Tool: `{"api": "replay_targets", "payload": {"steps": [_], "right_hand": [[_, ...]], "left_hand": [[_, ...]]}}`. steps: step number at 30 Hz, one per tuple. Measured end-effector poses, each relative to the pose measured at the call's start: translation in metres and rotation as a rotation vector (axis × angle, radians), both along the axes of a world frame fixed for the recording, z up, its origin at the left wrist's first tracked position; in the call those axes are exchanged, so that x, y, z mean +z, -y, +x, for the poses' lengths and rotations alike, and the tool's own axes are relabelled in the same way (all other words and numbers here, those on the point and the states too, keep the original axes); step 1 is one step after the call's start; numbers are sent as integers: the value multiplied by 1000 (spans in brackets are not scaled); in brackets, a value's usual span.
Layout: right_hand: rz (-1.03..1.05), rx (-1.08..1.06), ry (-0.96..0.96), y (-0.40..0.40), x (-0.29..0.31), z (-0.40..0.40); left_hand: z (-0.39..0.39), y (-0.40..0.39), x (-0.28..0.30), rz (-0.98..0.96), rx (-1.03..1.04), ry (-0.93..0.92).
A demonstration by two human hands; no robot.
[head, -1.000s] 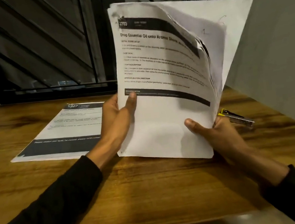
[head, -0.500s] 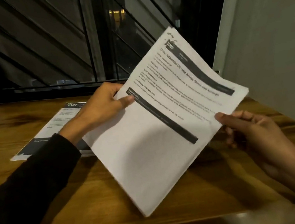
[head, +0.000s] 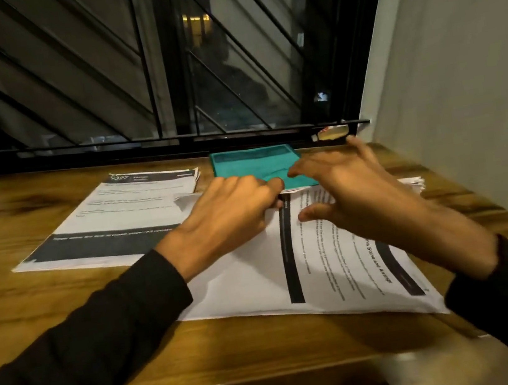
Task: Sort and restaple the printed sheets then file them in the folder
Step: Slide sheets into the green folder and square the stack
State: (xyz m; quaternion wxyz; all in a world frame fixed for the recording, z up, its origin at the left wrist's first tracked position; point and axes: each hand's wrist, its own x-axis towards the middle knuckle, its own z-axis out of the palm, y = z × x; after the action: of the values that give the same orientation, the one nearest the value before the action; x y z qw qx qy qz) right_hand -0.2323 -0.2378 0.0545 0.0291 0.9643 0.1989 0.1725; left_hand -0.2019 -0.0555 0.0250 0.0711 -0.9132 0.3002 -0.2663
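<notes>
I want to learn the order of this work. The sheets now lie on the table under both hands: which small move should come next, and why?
Probably squaring the sheets. They lie flat on the table, the left hand pinches their far edge, the right hand hovers spread above, and edges fan out at the far right.

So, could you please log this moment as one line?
left hand pinches sheet stack edge | right hand open above stack | stack flat on table | teal folder behind
</notes>
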Motion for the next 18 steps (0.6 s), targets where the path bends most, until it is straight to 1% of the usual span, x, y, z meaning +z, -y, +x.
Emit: {"api": "replay_targets", "payload": {"steps": [2, 3, 5, 7, 8, 9, 10, 11, 12, 13, 15, 18], "right_hand": [[13, -18, -115, -7, 1, 7], [25, -17, -137, -9, 1, 9], [7, -14, -117, -11, -1, 11], [5, -13, -88, -10, -4, 13], [17, -4, -94, -9, -5, 14], [28, 6, -106, -8, -8, 15], [34, 15, -113, -6, -10, 16], [36, 28, -110, -5, -12, 17], [37, 42, -106, -4, -12, 18], [35, 49, -110, -3, -13, 19], [11, 79, -139, -3, -11, 17], [-36, 175, -146, 2, -10, 11]], "left_hand": [[-4, -2, -6, -37, -99, 95], [-6, -4, -9, -76, -131, 130], [-8, -7, -16, -197, -187, 186], [-20, -5, -22, -259, -311, 165], [-28, -3, -24, -270, -394, 104], [-38, -2, -25, -288, -467, -32], [-47, -1, -25, -305, -511, -206], [-54, -1, -26, -304, -515, -379], [-57, -1, -29, -279, -502, -512], [-57, 0, -34, -237, -490, -587], [-55, -1, -44, -207, -484, -598], [-50, 2, -54, -229, -492, -501]]}}
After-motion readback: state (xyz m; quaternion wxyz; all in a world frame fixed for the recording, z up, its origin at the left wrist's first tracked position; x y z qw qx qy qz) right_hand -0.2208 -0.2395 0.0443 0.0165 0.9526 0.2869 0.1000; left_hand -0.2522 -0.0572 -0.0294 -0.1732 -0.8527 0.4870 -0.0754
